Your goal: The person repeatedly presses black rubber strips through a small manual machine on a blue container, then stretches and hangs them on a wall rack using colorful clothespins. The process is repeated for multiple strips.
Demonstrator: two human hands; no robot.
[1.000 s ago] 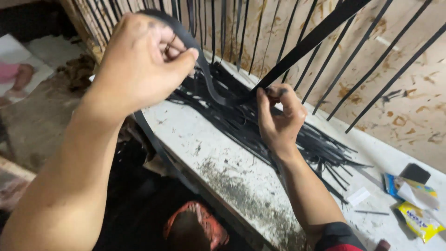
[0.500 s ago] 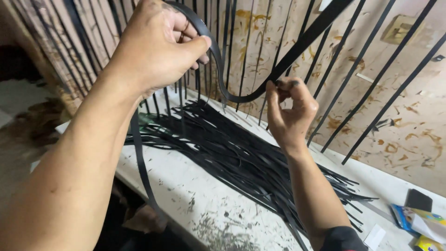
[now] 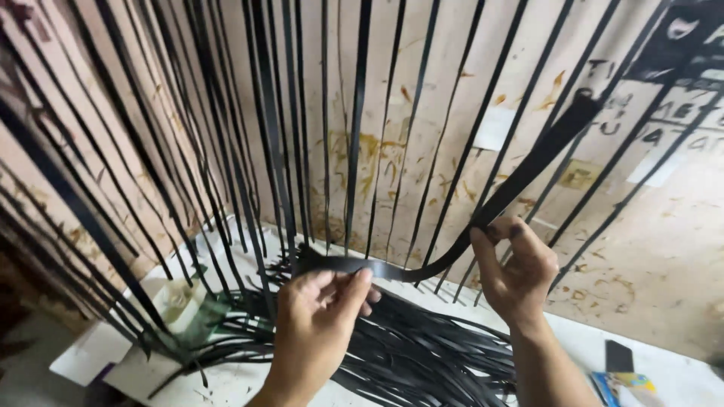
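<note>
Black strap [image 3: 452, 252], wide and flat, runs between my two hands. My left hand [image 3: 320, 328] has it pinched near the lower end, thumb and forefinger closed on the band just above the pile. My right hand [image 3: 513, 275] grips it further along, fingers curled shut round it where the band bends upward. From there the strap climbs up and to the right, toward the top corner, in front of the wall. Between the hands it sags in a shallow curve.

Behind, lots of thin black strips [image 3: 354, 128] hang down in front of a stained plywood wall [image 3: 664, 256], some straight, some slanting. Below my hands a heap of loose black strips [image 3: 422, 354] lies on the white tabletop [image 3: 679, 377], spread out w/ ends sticking every way. Left hand hovers just over that heap; can't tell if my wrist touches it.

Left of the pile sits a greenish packet [image 3: 188, 305], partly hidden by hanging strips, prob. plastic-wrapped but blurry. Bottom right, near my right forearm, a small dark rectangular object [image 3: 620, 356] and a colourful packet [image 3: 626, 388] lie on the table.
</note>
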